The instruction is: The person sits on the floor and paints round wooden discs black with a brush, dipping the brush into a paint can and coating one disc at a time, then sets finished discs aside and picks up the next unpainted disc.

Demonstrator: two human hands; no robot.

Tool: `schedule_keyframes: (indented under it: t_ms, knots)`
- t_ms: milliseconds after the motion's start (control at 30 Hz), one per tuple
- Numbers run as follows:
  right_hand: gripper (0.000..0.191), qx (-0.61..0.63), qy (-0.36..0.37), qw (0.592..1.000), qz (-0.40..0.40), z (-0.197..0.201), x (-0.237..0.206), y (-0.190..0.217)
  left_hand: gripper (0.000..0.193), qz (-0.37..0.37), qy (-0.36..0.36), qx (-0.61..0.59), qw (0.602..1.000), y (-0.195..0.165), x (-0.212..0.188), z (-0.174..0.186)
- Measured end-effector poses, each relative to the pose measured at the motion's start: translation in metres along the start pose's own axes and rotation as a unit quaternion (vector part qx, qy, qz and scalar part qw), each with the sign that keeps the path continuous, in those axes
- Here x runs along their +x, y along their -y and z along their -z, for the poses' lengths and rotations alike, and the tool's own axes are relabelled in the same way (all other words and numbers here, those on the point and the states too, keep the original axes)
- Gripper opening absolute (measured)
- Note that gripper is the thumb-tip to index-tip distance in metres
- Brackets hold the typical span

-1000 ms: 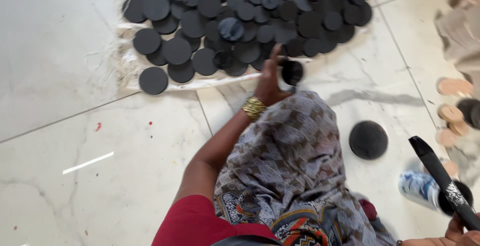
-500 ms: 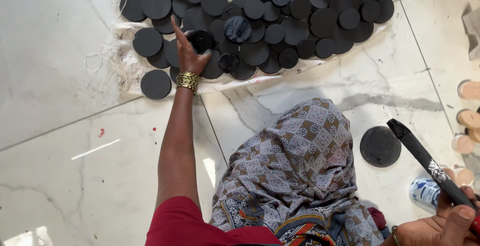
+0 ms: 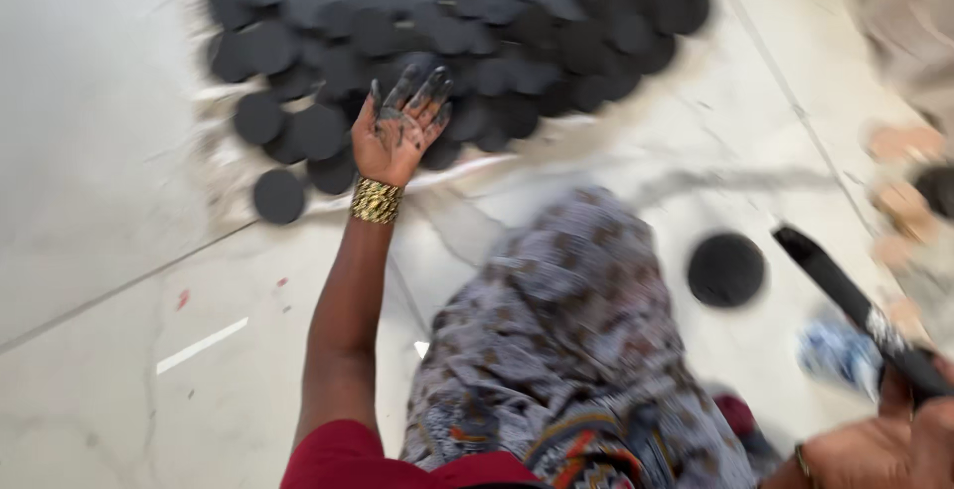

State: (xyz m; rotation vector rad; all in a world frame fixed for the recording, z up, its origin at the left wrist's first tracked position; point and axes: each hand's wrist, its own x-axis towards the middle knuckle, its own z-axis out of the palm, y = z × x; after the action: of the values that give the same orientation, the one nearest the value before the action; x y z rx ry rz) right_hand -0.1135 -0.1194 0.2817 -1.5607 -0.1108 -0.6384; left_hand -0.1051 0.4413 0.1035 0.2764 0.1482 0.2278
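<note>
My left hand [image 3: 397,131] is stretched out over the near edge of the heap of black discs [image 3: 447,22], palm up, fingers [image 3: 422,91] spread wide and smeared with black, holding nothing. A gold bracelet [image 3: 377,201] sits on that wrist, just on my side of the heap. One disc [image 3: 278,196] lies a little apart from the heap's near-left edge, beside the bracelet. My right hand [image 3: 894,439] is well away from the heap, low at the right, closed around the handle of a long black tool [image 3: 845,300] that slants up toward the heap. A single larger black disc [image 3: 726,269] lies alone on the pale marble floor [image 3: 99,151] between the heap and that tool. My patterned cloth [image 3: 556,350] covers my lap.
</note>
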Motion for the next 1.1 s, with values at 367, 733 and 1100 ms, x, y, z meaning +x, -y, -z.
schedule_keyframes:
  t_ms: [367, 733, 1100]
  knots:
    - [0.045, 0.064, -0.316, 0.943, 0.084, 0.158, 0.034, -0.034, 0.051, 0.220, 0.080, 0.341, 0.910, 0.275, 0.046, -0.097]
    - [0.038, 0.153, -0.427, 0.891, 0.027, 0.213, 0.029, -0.099, 0.067, -0.131, 0.405, 0.746, 0.512, 0.639, 0.127, -0.175]
    - [0.029, 0.151, -0.445, 0.882, -0.024, 0.220, 0.030, -0.116, 0.038, -0.211, 0.433, 0.833, 0.274, 0.708, 0.206, -0.165]
